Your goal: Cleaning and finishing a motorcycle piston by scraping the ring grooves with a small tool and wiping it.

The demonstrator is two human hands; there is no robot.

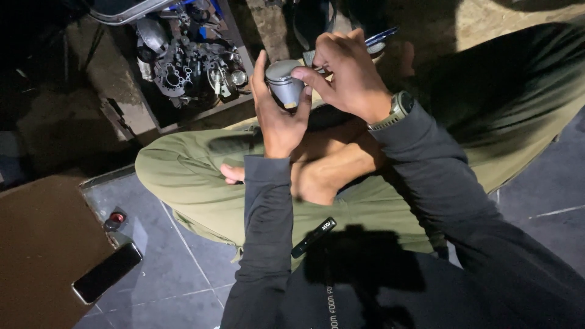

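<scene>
I sit cross-legged on a tiled floor in olive trousers. My left hand (pixel 277 119) grips a grey metal piston (pixel 284 80) from below and behind. My right hand (pixel 347 73), with a watch (pixel 393 111) on the wrist, presses its fingertips on the piston's upper rim. A blue-handled tool (pixel 381 35) pokes out behind the right hand; whether the hand holds it is hidden.
A wooden tray with oily engine parts (pixel 192 64) stands at the upper left. A phone (pixel 106 272) lies on the floor at lower left beside a brown board (pixel 36 244), with a small red-capped item (pixel 116 218) nearby. A black clip (pixel 314 236) hangs on my chest.
</scene>
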